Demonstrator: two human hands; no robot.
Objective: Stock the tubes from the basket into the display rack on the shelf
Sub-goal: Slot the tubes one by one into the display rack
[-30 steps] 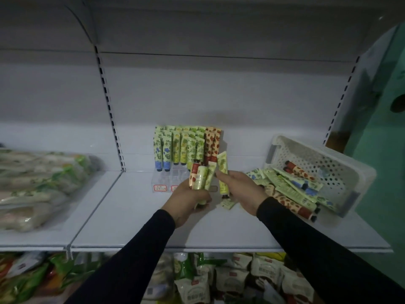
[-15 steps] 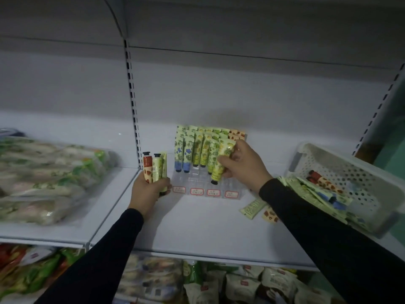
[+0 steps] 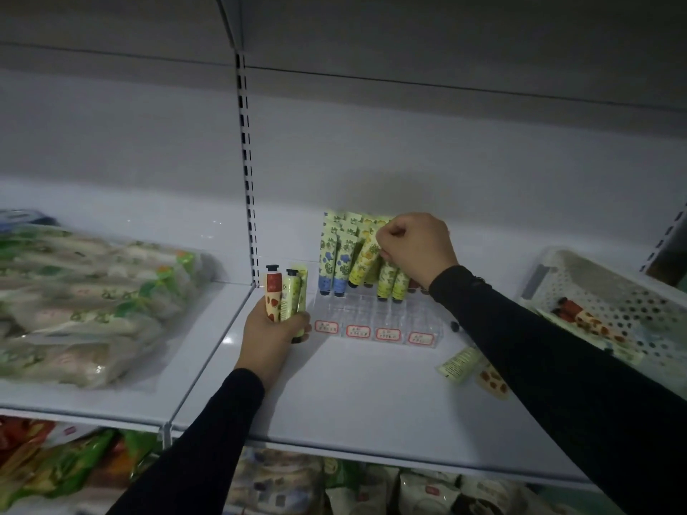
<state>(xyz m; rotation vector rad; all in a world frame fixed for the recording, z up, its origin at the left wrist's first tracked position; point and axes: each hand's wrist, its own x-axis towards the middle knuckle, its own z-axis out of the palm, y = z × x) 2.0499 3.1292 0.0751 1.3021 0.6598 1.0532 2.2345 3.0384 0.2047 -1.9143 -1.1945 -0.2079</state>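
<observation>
Head view: mid-stocking, one tube going into rack.
Right hand [image 3: 414, 247]: fingers curled round yellow-green tube [image 3: 366, 260], tilted, cap down, over rack's middle columns; not seated yet.
Left hand [image 3: 273, 330]: gripping spare tubes [image 3: 284, 295], caps up, just left of rack.
Rack [image 3: 375, 317]: clear, on shelf [image 3: 371, 395]; back rows filled, front slots look open.
Basket [image 3: 609, 299]: far right, more tubes inside; two loose tubes [image 3: 459, 364] on shelf beside it.
Next: probably straighten tube, drop cap into free slot, then feed from left hand.
Text: four red-bordered tags [image 3: 388, 333] on rack front, unreadable; tube print too small to read.
</observation>
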